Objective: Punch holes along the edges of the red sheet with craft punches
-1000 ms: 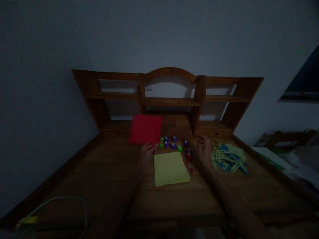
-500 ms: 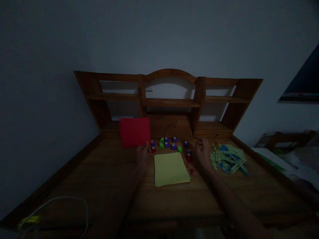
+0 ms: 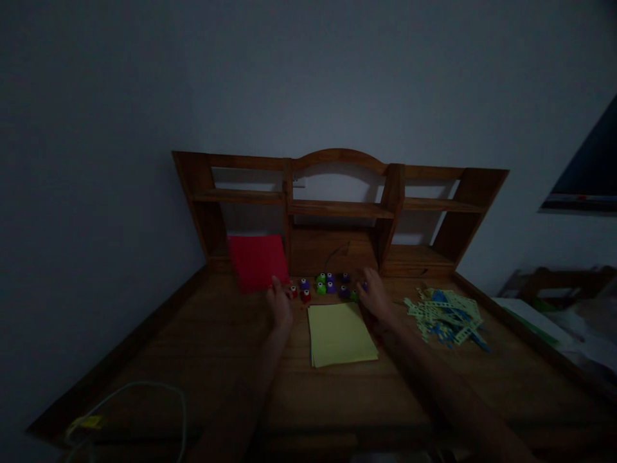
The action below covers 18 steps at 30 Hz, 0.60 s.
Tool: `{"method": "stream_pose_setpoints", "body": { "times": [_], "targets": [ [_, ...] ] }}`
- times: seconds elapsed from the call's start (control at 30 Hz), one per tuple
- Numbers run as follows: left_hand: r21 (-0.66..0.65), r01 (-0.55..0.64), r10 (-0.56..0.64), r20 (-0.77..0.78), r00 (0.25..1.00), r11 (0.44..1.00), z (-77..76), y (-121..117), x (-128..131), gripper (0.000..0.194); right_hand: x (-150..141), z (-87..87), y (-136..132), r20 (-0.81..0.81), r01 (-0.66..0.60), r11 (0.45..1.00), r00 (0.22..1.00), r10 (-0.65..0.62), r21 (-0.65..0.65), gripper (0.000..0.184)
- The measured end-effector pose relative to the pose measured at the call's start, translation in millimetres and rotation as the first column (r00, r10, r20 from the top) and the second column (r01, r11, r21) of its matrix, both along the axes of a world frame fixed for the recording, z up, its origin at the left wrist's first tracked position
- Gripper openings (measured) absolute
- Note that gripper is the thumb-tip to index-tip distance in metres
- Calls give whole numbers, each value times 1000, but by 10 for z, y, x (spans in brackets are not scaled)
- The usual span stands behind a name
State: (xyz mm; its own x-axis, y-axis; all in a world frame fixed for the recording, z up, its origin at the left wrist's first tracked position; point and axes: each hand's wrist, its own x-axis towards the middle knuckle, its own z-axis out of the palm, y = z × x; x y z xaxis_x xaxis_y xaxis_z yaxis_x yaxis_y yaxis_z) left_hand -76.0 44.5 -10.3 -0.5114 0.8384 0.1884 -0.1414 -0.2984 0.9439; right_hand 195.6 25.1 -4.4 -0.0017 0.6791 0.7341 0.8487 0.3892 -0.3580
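Note:
My left hand pinches the lower right corner of a red sheet of paper, held up above the desk. Small notches run along its left edge. My right hand reaches over the back of the desk, its fingers closed about a small purple craft punch, partly hidden. Between the hands stand several more punches: green ones, purple ones and red ones, each with a white round top. A stack of yellow paper lies in front of them.
A pile of pale green and blue plastic strips lies on the right. Behind the desk rises a wooden shelf unit. A white cable loops at the front left, near a yellow item.
My right hand has moved left, from beside the punches onto a purple one. The red sheet has tilted slightly in my left hand. The whole view has shifted a little.

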Motion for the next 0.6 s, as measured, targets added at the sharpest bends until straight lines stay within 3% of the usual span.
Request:
{"method": "stream_pose_setpoints", "body": {
  "times": [0.2, 0.3, 0.47, 0.6],
  "targets": [
    [-28, -125, 128, 209, 970, 992, 55, 20, -143, 56, -326, 221, 316, 79, -112, 982, 989, 125, -149, 44],
    [-5, -158, 154, 251, 956, 987, 95, 10, -160, 53, -567, 333, 384, 123, -218, 948, 960, 251, -230, 47],
    [22, -170, 157, 285, 946, 985, 133, -1, -154, 51, -1176, 419, 333, 173, -390, 840, 861, 478, -377, 51],
    [28, -152, 138, 275, 951, 988, 132, -16, -156, 52, -1598, 370, 221, 228, -364, 795, 825, 517, -485, 44]
  ]
}}
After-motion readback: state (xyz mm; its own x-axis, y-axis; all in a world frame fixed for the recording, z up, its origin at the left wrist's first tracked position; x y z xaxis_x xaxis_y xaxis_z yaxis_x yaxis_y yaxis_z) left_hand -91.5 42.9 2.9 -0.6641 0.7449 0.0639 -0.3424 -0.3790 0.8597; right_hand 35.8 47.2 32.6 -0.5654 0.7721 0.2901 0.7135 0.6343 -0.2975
